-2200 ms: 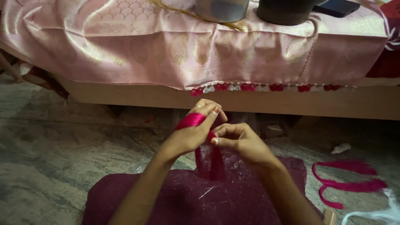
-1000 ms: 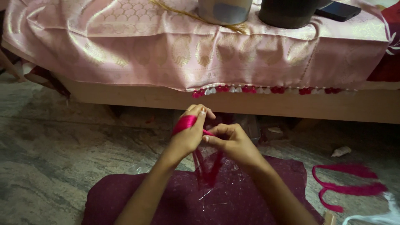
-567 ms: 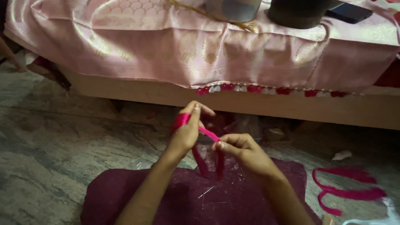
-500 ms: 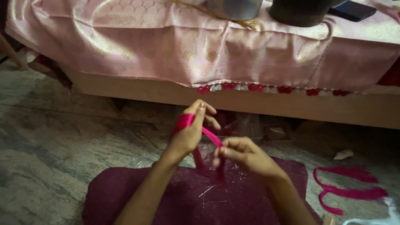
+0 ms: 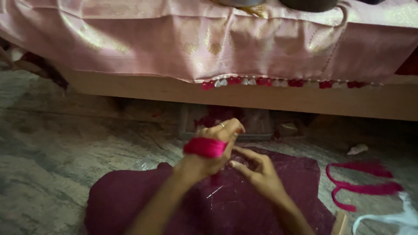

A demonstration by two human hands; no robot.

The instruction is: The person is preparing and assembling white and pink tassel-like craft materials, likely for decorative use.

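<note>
My left hand (image 5: 208, 150) is raised over a dark maroon cloth (image 5: 130, 200) on the floor, with bright pink thread (image 5: 204, 147) wound in a thick band around its fingers. A ring shows on one finger. My right hand (image 5: 257, 172) sits just to the right and slightly lower, fingertips pinched close to the left palm; a short pink strand hangs below the band between the hands. The image is blurred, so I cannot see whether the right fingers hold the strand.
A low wooden bed frame (image 5: 305, 102) draped in pink patterned fabric (image 5: 217, 43) with red tassels spans the back. Loose pink strips (image 5: 361, 187) lie on the floor at right, with white fabric (image 5: 392, 217) near the corner. Grey stone floor (image 5: 56, 152) extends left.
The view has tilted down and the hands now sit lower in frame. The stretched pink strand between the hands has shortened as my right hand came close under the left.
</note>
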